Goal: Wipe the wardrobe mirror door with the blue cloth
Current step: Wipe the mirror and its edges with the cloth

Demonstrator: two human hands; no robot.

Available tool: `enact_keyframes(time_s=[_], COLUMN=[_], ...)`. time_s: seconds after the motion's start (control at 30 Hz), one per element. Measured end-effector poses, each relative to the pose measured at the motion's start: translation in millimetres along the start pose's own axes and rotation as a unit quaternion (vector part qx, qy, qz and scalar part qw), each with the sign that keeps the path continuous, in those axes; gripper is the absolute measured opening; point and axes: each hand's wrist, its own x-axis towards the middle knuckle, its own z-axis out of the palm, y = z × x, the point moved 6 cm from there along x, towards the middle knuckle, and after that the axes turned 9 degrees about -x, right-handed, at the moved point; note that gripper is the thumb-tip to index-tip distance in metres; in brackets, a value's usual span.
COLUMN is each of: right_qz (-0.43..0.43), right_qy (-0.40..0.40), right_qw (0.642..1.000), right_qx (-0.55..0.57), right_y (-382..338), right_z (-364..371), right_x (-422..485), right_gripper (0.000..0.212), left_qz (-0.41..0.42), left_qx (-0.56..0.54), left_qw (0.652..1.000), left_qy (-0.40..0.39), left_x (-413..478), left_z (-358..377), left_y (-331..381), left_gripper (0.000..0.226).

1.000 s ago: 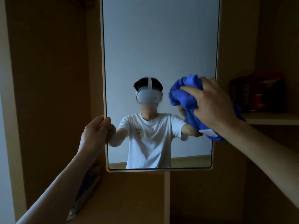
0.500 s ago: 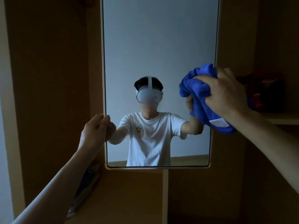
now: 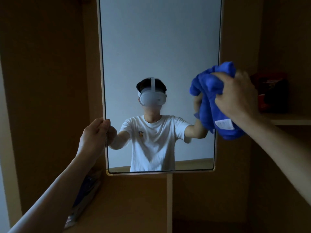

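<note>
Standing right behind this person, so here's the view. The wardrobe mirror door (image 3: pixel 159 47) fills the middle. The blue cloth (image 3: pixel 208 91) is all bunched up at roughly 3 o'clock on the glass, spilling over the right frame edge. The right hand (image 3: pixel 237 96) has its fingers curled tight around that wad, clamped on it. It looks pressed to the glass, since the hand's reflection meets the cloth directly. A white tag (image 3: pixel 224 124) hangs off the cloth's lower part, facing us.

The left hand (image 3: pixel 95 133) is down at about 8 o'clock on the mirror, fingers wrapped over the left frame edge and gripping it, thumb side toward us.

In the glass you get the reflection of a person in a white t-shirt with a headset on, both arms stretched out.

Off at 3 o'clock past the cloth there's a wooden shelf (image 3: pixel 289 119) with a dark red box (image 3: pixel 272 93) sitting on it, too dim to read. Down at 7 o'clock, a flat bluish packet (image 3: pixel 85 190) leans tilted beside the left forearm; can't tell what it is.
</note>
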Motion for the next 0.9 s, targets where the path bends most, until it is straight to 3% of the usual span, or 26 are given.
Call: enact_keyframes(time_s=[0.17,0.3,0.5,0.7,0.8,0.9], right_qz=[0.041,0.137,0.205,0.091,-0.04,-0.156], right_qy=[0.032,0.058,0.071,0.031,-0.003,-0.048], right_qw=[0.999,0.989,0.974,0.988,0.994,0.984], right_qx=[-0.009,0.015,0.061,0.118,0.101,0.078], right_y=[-2,4,-41,-146,-221,-267], right_z=[7,14,19,24,27,32], right_x=[-15,-18,-23,-22,-37,-52], right_gripper=[0.045,0.038,0.036,0.046,0.054,0.048], left_qz=[-0.009,-0.007,0.004,0.003,-0.032,-0.097], left_qx=[-0.014,-0.002,-0.006,-0.06,-0.078,-0.128], left_qw=[1.0,1.0,0.999,0.997,0.994,0.983], left_qy=[-0.007,-0.018,-0.039,-0.056,-0.076,-0.094], left_x=[0,-2,-1,-4,-7,-9], left_z=[-1,0,1,5,4,1], left_y=[-1,-2,-7,-9,-13,-23], left_gripper=[0.029,0.033,0.034,0.039,0.053,0.061])
